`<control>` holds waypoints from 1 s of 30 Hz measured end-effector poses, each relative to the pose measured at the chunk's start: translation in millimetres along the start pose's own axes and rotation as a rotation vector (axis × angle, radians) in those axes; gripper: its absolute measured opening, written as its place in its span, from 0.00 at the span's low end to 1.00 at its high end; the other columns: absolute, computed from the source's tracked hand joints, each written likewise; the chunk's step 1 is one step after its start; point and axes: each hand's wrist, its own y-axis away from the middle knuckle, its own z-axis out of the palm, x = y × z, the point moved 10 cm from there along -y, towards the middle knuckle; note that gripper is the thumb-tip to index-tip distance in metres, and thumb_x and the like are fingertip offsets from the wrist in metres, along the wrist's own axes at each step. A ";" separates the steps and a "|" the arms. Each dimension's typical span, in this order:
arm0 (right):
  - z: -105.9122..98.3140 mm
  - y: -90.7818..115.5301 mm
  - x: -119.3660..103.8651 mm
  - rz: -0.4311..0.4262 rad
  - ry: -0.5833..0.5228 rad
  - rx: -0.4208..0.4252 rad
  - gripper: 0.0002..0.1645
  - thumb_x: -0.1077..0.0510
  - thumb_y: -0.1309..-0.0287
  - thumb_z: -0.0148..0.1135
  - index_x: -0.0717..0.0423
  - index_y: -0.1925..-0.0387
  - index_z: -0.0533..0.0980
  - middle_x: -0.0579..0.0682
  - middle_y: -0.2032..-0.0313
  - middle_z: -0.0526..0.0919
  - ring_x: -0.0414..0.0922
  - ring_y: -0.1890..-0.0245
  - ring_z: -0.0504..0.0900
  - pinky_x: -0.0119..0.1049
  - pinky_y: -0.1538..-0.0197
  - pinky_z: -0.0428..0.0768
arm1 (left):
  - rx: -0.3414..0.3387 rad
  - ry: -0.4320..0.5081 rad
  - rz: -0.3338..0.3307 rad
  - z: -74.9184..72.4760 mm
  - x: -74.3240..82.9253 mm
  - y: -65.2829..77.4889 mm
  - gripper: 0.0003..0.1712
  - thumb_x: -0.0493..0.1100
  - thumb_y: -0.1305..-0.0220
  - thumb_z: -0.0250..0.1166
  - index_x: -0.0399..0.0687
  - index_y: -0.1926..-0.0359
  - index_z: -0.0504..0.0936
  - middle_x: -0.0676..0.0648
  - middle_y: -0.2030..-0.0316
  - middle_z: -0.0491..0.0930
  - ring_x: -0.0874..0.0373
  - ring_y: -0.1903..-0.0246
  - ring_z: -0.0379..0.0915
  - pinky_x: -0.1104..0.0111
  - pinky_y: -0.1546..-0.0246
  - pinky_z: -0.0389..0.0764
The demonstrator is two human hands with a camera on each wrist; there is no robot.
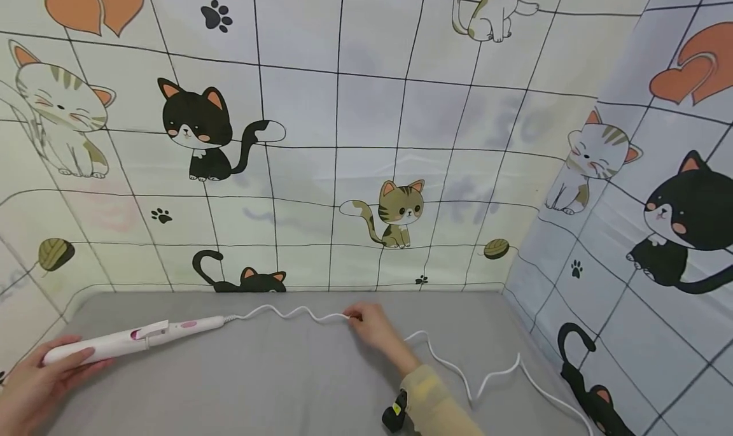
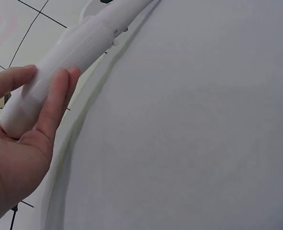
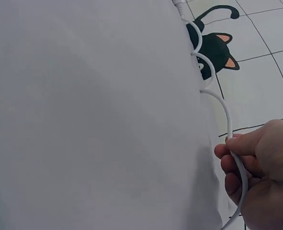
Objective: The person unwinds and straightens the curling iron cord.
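A white curling iron (image 1: 186,328) with pink buttons and a clamp lever slants across the left of the head view. My left hand (image 1: 54,372) grips its thick, cordless end, thumb on one side and fingers on the other. In the left wrist view the ribbed white body (image 2: 76,52) runs up and away from that hand (image 2: 16,148). From the other end a wavy white cord (image 1: 275,309) leads right to my right hand (image 1: 372,326). Thumb and fingertips of the right hand (image 3: 268,167) pinch the cord (image 3: 227,112) in the right wrist view.
Grey cloth (image 1: 275,379) covers the table surface. Beyond the hand the cord continues in bends to the lower right edge. A pale wall cloth (image 1: 309,118) printed with cats and grid lines stands behind and at the sides. A black wrist device (image 1: 394,415) sits by the yellow sleeve (image 1: 438,404).
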 end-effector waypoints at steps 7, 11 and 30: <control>7.8 4.5 -7.3 0.018 0.001 -0.029 0.09 0.74 0.40 0.64 0.66 0.59 0.85 0.54 0.65 0.87 0.43 0.65 0.82 0.30 0.63 0.83 | 0.092 -0.271 -0.001 -8.6 -1.9 -3.2 0.18 0.29 0.29 0.62 0.52 0.49 0.68 0.27 0.56 0.67 0.45 0.72 0.87 0.52 0.67 0.93; 7.4 7.1 -9.4 0.029 0.010 -0.023 0.10 0.74 0.41 0.65 0.65 0.59 0.85 0.53 0.64 0.88 0.46 0.62 0.84 0.33 0.60 0.86 | 0.091 -0.335 0.019 -10.6 0.3 -6.6 0.19 0.30 0.30 0.64 0.57 0.50 0.70 0.45 0.62 0.75 0.48 0.72 0.88 0.54 0.69 0.93; -2.3 21.1 -12.9 0.018 0.084 0.053 0.13 0.65 0.41 0.69 0.57 0.54 0.86 0.53 0.55 0.88 0.52 0.49 0.83 0.48 0.44 0.85 | 0.107 -0.559 -0.009 -14.5 3.7 -10.9 0.30 0.29 0.28 0.58 0.80 0.55 0.69 0.21 0.52 0.64 0.56 0.72 0.87 0.57 0.65 0.93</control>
